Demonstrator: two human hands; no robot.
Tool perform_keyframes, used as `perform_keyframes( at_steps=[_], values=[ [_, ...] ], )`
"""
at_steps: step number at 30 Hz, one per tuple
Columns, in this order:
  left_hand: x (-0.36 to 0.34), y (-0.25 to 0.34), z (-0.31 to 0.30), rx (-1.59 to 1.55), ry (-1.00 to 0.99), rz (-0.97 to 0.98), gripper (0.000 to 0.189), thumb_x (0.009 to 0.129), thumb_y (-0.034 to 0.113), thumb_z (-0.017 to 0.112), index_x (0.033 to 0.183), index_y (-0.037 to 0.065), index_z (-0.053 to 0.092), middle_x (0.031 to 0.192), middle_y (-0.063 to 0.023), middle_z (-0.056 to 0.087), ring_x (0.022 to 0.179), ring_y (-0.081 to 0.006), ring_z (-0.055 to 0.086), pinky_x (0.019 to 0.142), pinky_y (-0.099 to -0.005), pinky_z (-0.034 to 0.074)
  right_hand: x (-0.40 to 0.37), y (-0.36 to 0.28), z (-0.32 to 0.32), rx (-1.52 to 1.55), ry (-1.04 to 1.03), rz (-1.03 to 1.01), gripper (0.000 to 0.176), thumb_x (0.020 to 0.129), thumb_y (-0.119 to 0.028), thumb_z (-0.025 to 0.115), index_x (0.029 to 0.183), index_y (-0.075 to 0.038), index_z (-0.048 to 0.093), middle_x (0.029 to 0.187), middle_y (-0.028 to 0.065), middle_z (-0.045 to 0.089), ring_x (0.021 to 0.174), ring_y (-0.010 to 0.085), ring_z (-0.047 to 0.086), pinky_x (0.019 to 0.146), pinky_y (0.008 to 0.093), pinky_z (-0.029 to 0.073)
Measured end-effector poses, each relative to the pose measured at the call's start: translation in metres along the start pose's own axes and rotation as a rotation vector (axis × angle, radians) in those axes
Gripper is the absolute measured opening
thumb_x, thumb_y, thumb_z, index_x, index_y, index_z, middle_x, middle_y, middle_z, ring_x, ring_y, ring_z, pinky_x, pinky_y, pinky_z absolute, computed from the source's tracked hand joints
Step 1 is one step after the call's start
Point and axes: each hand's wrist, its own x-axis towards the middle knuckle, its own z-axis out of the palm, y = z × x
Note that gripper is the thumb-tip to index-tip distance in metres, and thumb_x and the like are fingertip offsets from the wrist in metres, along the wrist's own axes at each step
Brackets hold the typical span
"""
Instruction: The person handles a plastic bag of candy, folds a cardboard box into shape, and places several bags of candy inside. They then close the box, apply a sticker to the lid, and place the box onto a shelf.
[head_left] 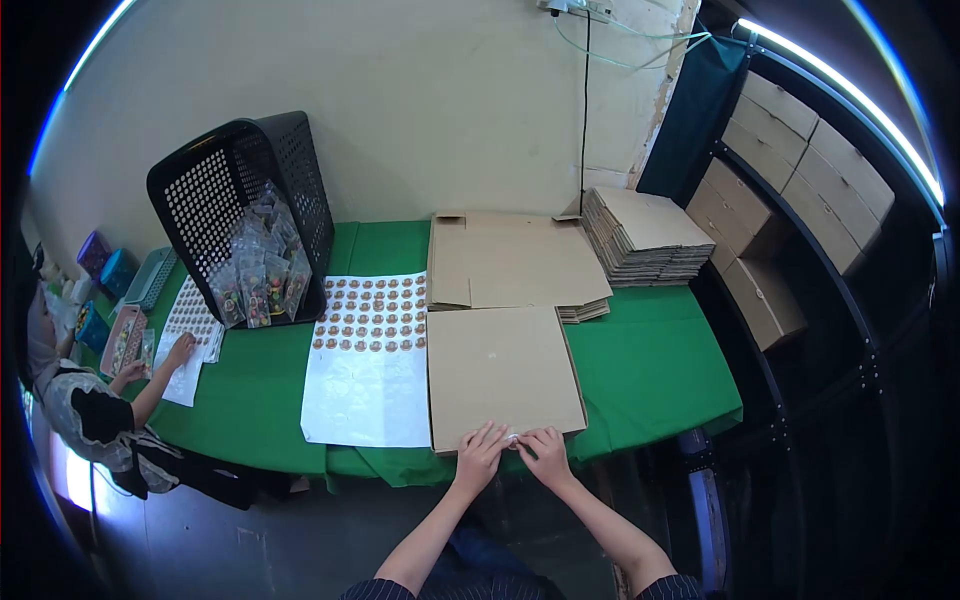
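Note:
A closed flat cardboard box (505,365) lies at the table's front edge. My left hand (480,455) rests on its near edge, fingers stretched over the top. Beside it, my right hand (545,457) lies on the same edge, its fingers bent slightly inward. A small round sticker (513,440) sits on the box edge between my fingertips, partly covered by them. Left of the box is a white sticker sheet (365,400), with rows of round brown stickers on its upper half.
Behind the box lie flattened cartons (510,260), with a taller cardboard stack (650,235) to their right. A black basket (300,160) tipped on its side holds several filled clear bags (265,260). At far left a co-worker (90,410) handles another sticker sheet (183,385). Boxes (840,190) fill the right shelves.

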Motion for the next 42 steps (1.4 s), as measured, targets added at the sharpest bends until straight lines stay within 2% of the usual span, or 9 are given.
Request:
perform_keyframes(
  at_steps=[3, 9, 21, 24, 30, 33, 36, 39, 42],
  values=[
    [0.001, 0.001, -0.004, 0.058, -0.024, 0.059, 0.023, 0.072, 0.01, 0.063, 0.093, 0.017, 0.063, 0.115, 0.0012, 0.058, 0.111, -0.0203, 0.05, 0.089, -0.0359, 0.032, -0.007, 0.007, 0.011, -0.087, 0.053, -0.074, 0.015, 0.068, -0.005, 0.065, 0.082, -0.008, 0.061, 0.081, 0.0006, 0.058, 0.072, 0.0192, 0.05, 0.066, 0.0331, 0.038],
    [0.008, 0.005, 0.004, 0.049, 0.086, -0.009, 0.021, 0.072, 0.017, 0.065, 0.092, 0.012, 0.063, 0.105, 0.0013, 0.06, 0.105, -0.0205, 0.052, 0.084, -0.0373, 0.035, -0.009, 0.019, 0.016, -0.185, 0.06, -0.227, 0.014, 0.068, -0.006, 0.065, 0.081, -0.007, 0.061, 0.08, 0.001, 0.058, 0.07, 0.0189, 0.049, 0.066, 0.0335, 0.037],
    [0.008, 0.002, 0.005, -0.007, 0.049, -0.022, 0.02, 0.072, 0.02, 0.066, 0.09, 0.012, 0.061, 0.104, 0.0015, 0.06, 0.104, -0.02, 0.053, 0.081, -0.0357, 0.036, -0.002, 0.012, 0.012, -0.164, -0.024, -0.185, 0.011, 0.069, -0.009, 0.062, 0.078, -0.007, 0.056, 0.075, 0.0035, 0.051, 0.072, 0.0207, 0.048, 0.066, 0.0351, 0.039],
    [0.006, 0.004, 0.006, 0.01, 0.022, -0.04, 0.02, 0.072, 0.019, 0.066, 0.091, 0.014, 0.06, 0.106, 0.002, 0.059, 0.104, -0.0206, 0.052, 0.082, -0.0364, 0.036, 0.002, 0.005, 0.003, -0.086, -0.006, -0.165, 0.012, 0.069, -0.008, 0.061, 0.078, -0.007, 0.056, 0.075, 0.0042, 0.05, 0.072, 0.0213, 0.048, 0.065, 0.0347, 0.038],
    [0.004, 0.005, 0.011, 0.067, 0.015, -0.034, 0.024, 0.074, 0.022, 0.065, 0.096, 0.014, 0.058, 0.109, 0.0005, 0.058, 0.108, -0.0217, 0.049, 0.087, -0.038, 0.034, -0.003, 0.005, 0.012, -0.184, -0.033, -0.137, 0.011, 0.069, -0.007, 0.061, 0.077, -0.006, 0.053, 0.077, 0.0055, 0.053, 0.072, 0.0228, 0.049, 0.066, 0.0345, 0.04],
    [0.005, 0.011, -0.001, 0.057, 0.0, -0.02, 0.029, 0.074, 0.024, 0.065, 0.099, 0.013, 0.057, 0.11, -0.0008, 0.057, 0.108, -0.0216, 0.048, 0.088, -0.0378, 0.033, -0.005, 0.002, 0.009, -0.158, -0.065, -0.071, 0.016, 0.068, -0.007, 0.061, 0.084, -0.005, 0.057, 0.081, 0.0056, 0.054, 0.074, 0.0225, 0.05, 0.067, 0.0346, 0.041],
    [0.001, 0.004, 0.008, 0.011, 0.029, -0.046, 0.033, 0.074, 0.024, 0.065, 0.102, 0.011, 0.055, 0.11, -0.0011, 0.056, 0.108, -0.0219, 0.048, 0.088, -0.0376, 0.033, -0.014, -0.009, 0.001, -0.167, -0.035, -0.076, 0.03, 0.068, -0.006, 0.06, 0.098, -0.005, 0.058, 0.09, 0.0059, 0.055, 0.08, 0.0213, 0.051, 0.07, 0.0333, 0.042],
    [-0.002, 0.003, 0.016, 0.098, 0.053, -0.027, 0.036, 0.074, 0.023, 0.065, 0.105, 0.011, 0.054, 0.104, -0.002, 0.057, 0.108, -0.0221, 0.048, 0.087, -0.0376, 0.033, -0.023, -0.005, 0.007, -0.246, 0.04, -0.164, 0.042, 0.07, -0.008, 0.059, 0.112, -0.006, 0.055, 0.097, 0.006, 0.054, 0.087, 0.0208, 0.051, 0.074, 0.0342, 0.04],
    [-0.002, 0.002, 0.02, 0.14, 0.049, -0.015, 0.036, 0.073, 0.023, 0.065, 0.105, 0.01, 0.054, 0.102, -0.0027, 0.057, 0.107, -0.0223, 0.048, 0.087, -0.038, 0.034, -0.022, -0.009, 0.006, -0.358, -0.019, -0.11, 0.041, 0.072, -0.011, 0.058, 0.113, -0.008, 0.055, 0.1, 0.0058, 0.054, 0.095, 0.0203, 0.05, 0.081, 0.0361, 0.036]
  ],
)
